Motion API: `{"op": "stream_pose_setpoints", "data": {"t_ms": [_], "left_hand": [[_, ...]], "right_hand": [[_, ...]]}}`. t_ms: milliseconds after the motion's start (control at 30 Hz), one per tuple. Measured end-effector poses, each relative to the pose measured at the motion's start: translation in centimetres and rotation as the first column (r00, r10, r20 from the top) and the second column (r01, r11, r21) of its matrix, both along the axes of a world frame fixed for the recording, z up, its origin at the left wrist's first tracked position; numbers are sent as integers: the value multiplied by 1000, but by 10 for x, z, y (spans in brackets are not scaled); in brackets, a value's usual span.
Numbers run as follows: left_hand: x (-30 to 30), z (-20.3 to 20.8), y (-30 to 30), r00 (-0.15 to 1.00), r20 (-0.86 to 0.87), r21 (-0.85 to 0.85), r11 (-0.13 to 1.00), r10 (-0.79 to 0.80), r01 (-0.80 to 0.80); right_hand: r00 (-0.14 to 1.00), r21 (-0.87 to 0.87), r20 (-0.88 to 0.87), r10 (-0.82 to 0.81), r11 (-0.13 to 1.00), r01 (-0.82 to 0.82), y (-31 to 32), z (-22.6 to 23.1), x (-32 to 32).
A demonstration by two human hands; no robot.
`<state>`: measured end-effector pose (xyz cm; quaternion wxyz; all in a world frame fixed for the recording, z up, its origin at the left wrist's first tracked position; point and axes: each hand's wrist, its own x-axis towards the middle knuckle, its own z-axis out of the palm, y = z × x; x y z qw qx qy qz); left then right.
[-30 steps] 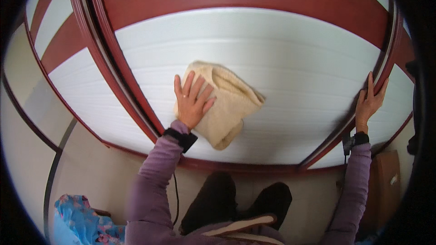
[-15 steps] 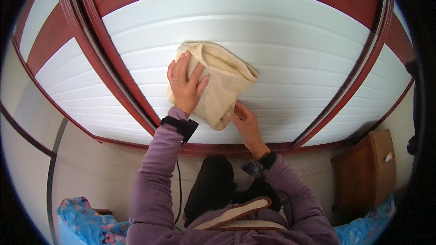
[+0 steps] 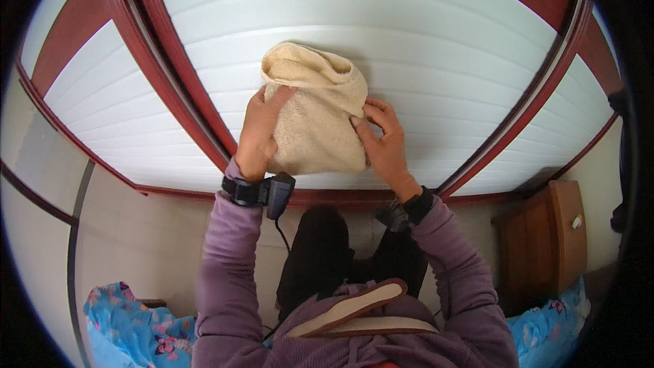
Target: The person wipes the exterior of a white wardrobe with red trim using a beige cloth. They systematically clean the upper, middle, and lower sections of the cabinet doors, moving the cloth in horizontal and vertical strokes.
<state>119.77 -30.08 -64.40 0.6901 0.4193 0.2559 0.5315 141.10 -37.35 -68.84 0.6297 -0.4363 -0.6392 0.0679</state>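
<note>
A folded cream towel hangs between my hands in front of a white ribbed panel. Its top fold gapes a little, showing the inner layers. On its left edge is my left hand, closed with the thumb across the front and the other fingers partly hidden behind. My right hand pinches the right edge, thumb in front. Both wrists wear black straps, and the left one carries a small black box with a cable.
The white sliding door panel with dark red frames rises ahead. A brown wooden cabinet stands at the right. Blue floral fabric shows at the lower left, and more at the lower right. Pale tiled floor lies below.
The towel has turned more upright, its open fold now facing up. My left hand has gone from lying flat on its front to gripping the left edge; my right hand has moved up the right edge.
</note>
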Motion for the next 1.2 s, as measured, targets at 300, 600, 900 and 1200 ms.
{"op": "stream_pose_setpoints", "data": {"t_ms": [300,600,900,1200], "left_hand": [[-33,2,-23,955,241,-160,963,-173,215],[-35,-8,-73,844,-132,8,851,-520,525],[29,4,-80,640,-431,892,408,636,196],[40,-11,-62,886,-447,316,904,-126,288]], "right_hand": [[865,-218,-434,251,902,-372,-22,46,-11],[886,-258,-427,180,915,-310,-20,93,22],[665,-398,-715,217,655,-642,-38,94,31],[909,-507,-171,380,757,-412,-73,72,51]]}}
